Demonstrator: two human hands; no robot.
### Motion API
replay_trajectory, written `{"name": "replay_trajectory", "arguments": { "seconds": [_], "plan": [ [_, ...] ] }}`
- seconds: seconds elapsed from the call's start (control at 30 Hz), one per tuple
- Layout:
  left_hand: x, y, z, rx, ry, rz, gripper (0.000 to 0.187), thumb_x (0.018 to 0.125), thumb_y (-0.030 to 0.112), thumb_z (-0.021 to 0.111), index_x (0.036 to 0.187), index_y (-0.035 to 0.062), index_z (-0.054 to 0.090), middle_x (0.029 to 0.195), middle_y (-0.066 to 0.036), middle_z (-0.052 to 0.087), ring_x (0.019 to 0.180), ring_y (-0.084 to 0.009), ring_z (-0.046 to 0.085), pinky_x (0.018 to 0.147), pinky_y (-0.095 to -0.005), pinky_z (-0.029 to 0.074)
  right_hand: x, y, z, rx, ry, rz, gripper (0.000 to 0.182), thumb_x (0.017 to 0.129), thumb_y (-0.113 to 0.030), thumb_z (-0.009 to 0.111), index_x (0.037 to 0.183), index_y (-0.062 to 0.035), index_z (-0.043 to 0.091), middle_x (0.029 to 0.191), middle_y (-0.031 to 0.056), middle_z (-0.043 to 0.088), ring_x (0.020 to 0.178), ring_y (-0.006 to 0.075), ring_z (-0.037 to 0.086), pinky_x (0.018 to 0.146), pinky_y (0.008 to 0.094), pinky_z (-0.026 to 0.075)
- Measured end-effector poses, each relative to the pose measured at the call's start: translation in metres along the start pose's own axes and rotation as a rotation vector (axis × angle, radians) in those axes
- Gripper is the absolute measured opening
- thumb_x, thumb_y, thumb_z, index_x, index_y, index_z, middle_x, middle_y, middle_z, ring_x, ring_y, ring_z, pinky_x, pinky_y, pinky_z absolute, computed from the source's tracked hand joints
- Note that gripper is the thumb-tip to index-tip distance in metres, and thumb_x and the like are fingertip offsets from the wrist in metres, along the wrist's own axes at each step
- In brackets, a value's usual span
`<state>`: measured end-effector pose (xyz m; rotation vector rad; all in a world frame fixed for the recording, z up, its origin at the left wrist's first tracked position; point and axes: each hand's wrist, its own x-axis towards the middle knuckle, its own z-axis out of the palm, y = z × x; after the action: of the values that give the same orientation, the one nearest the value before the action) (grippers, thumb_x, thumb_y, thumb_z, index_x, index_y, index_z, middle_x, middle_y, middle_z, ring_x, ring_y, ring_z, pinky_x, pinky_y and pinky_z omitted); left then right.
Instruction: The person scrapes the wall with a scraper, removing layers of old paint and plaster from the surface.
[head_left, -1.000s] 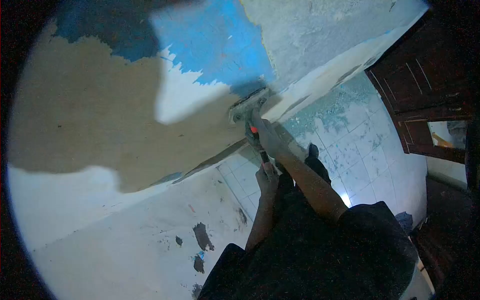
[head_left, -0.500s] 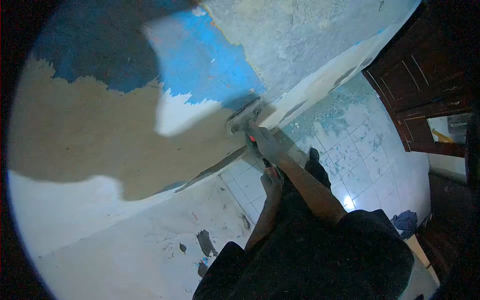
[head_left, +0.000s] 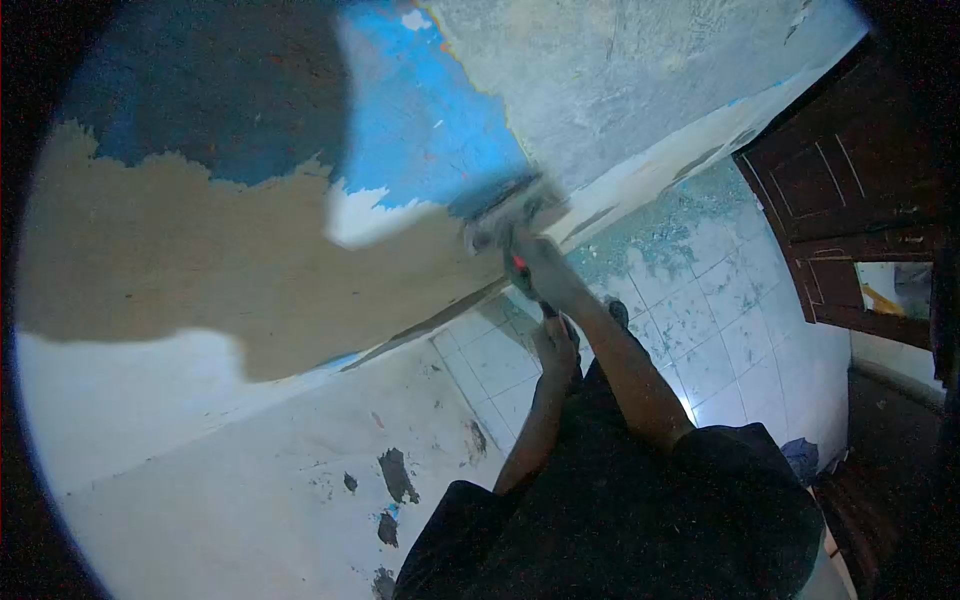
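Blue paint covers the upper middle of the wall (head_left: 420, 130), giving way to tan and white patches at left and bare grey plaster at upper right. At the frame's centre the wide metal-bladed scraper with a red-and-black handle (head_left: 505, 222) lies pressed against the wall; its blade is blurred and its edge hard to make out. The right hand (head_left: 545, 270) is wrapped round the handle near the blade, hiding most of it. The left hand (head_left: 557, 345) closes on the handle's lower end. A dark wooden door (head_left: 850, 190) is cut off at the right edge.
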<state>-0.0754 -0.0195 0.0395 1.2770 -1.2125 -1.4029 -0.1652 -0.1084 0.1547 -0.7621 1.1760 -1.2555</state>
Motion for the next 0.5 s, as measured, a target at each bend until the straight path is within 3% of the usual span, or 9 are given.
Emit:
{"name": "replay_trajectory", "arguments": {
  "seconds": [0.03, 0.07, 0.1, 0.17, 0.2, 0.27, 0.3, 0.4, 0.5],
  "plan": [
    [0.017, 0.019, 0.003, 0.14, -0.001, 0.042, 0.044, 0.092, 0.043, 0.038, 0.076, 0.0038, 0.05, 0.056, 0.0, 0.043, 0.049, -0.0089, 0.039, 0.043, -0.0257, 0.03, -0.003, -0.037, 0.004, 0.021, 0.109, -0.05, 0.051, 0.093, -0.051, 0.026, 0.076, -0.0094, 0.05, 0.063, -0.0023, 0.044, 0.055, 0.0044, 0.038, 0.046, 0.02, 0.031],
    [0.042, 0.026, 0.004, 0.272, 0.006, 0.315, 0.048, 0.092, 0.045, 0.037, 0.074, 0.0027, 0.048, 0.055, -0.002, 0.044, 0.049, -0.0082, 0.038, 0.043, -0.0251, 0.029, 0.0, -0.059, 0.002, 0.045, 0.111, 0.056, 0.044, 0.094, -0.046, 0.035, 0.091, -0.0069, 0.055, 0.065, -0.003, 0.045, 0.058, 0.0066, 0.041, 0.051, 0.0217, 0.035],
    [0.036, 0.032, 0.004, 0.266, 0.021, 0.309, 0.048, 0.092, 0.045, 0.037, 0.074, 0.0027, 0.048, 0.055, -0.002, 0.044, 0.049, -0.0082, 0.038, 0.043, -0.0251, 0.029, -0.004, -0.06, 0.004, 0.035, 0.099, 0.063, 0.044, 0.094, -0.046, 0.035, 0.091, -0.0069, 0.055, 0.065, -0.003, 0.045, 0.058, 0.0066, 0.041, 0.051, 0.0217, 0.035],
    [0.049, 0.055, 0.016, 0.046, -0.005, 0.236, 0.052, 0.091, 0.049, 0.035, 0.071, 0.0027, 0.048, 0.052, -0.002, 0.041, 0.047, -0.0093, 0.04, 0.042, -0.026, 0.03, 0.006, -0.074, 0.001, 0.125, 0.029, -0.145, 0.045, 0.093, -0.046, 0.037, 0.094, -0.0056, 0.057, 0.067, -0.0027, 0.047, 0.061, 0.0067, 0.043, 0.054, 0.0227, 0.037],
    [0.041, 0.026, 0.011, -0.091, -0.066, 0.1, 0.054, 0.091, 0.05, 0.035, 0.07, 0.0025, 0.048, 0.05, -0.002, 0.04, 0.045, -0.0114, 0.042, 0.041, -0.027, 0.032, 0.0, -0.07, 0.005, 0.177, 0.019, -0.218, 0.046, 0.092, -0.046, 0.04, 0.093, -0.0037, 0.058, 0.07, -0.0013, 0.049, 0.067, 0.0076, 0.044, 0.059, 0.0246, 0.039],
    [0.013, -0.031, 0.004, -0.173, -0.177, 0.046, 0.054, 0.091, 0.052, 0.034, 0.074, 0.0025, 0.048, 0.05, -0.002, 0.04, 0.043, -0.0126, 0.043, 0.04, -0.0273, 0.033, -0.005, -0.02, 0.004, -0.047, 0.108, -0.031, 0.047, 0.094, -0.047, 0.031, 0.069, -0.01, 0.045, 0.056, -0.0045, 0.039, 0.049, 0.0046, 0.032, 0.044, 0.0209, 0.027],
    [-0.006, -0.053, 0.001, -0.213, -0.165, -0.155, 0.052, 0.092, 0.049, 0.033, 0.079, 0.0011, 0.048, 0.059, -0.006, 0.046, 0.052, -0.0152, 0.046, 0.046, -0.0306, 0.036, -0.016, -0.013, 0.004, -0.119, 0.041, -0.116, 0.048, 0.094, -0.045, 0.031, 0.065, -0.0095, 0.045, 0.054, -0.0041, 0.038, 0.049, 0.0044, 0.031, 0.045, 0.0207, 0.027],
    [-0.022, -0.134, -0.005, -0.196, -0.109, -0.182, 0.043, 0.093, 0.046, 0.035, 0.079, 0.0061, 0.046, 0.06, -0.004, 0.044, 0.051, -0.0153, 0.045, 0.044, -0.0308, 0.035, -0.008, 0.027, 0.0, -0.166, 0.149, -0.162, 0.051, 0.094, -0.047, 0.031, 0.062, -0.0096, 0.044, 0.049, -0.0041, 0.036, 0.045, 0.0039, 0.032, 0.042, 0.0211, 0.027],
    [-0.019, -0.161, -0.006, -0.176, -0.039, -0.197, 0.035, 0.093, 0.042, 0.038, 0.078, 0.011, 0.043, 0.06, -0.002, 0.043, 0.05, -0.0155, 0.043, 0.043, -0.031, 0.035, 0.0, 0.026, -0.01, -0.015, 0.106, 0.073, 0.052, 0.093, -0.048, 0.032, 0.06, -0.0097, 0.042, 0.046, -0.0042, 0.034, 0.04, 0.0039, 0.031, 0.038, 0.0215, 0.025]
  ]
}}
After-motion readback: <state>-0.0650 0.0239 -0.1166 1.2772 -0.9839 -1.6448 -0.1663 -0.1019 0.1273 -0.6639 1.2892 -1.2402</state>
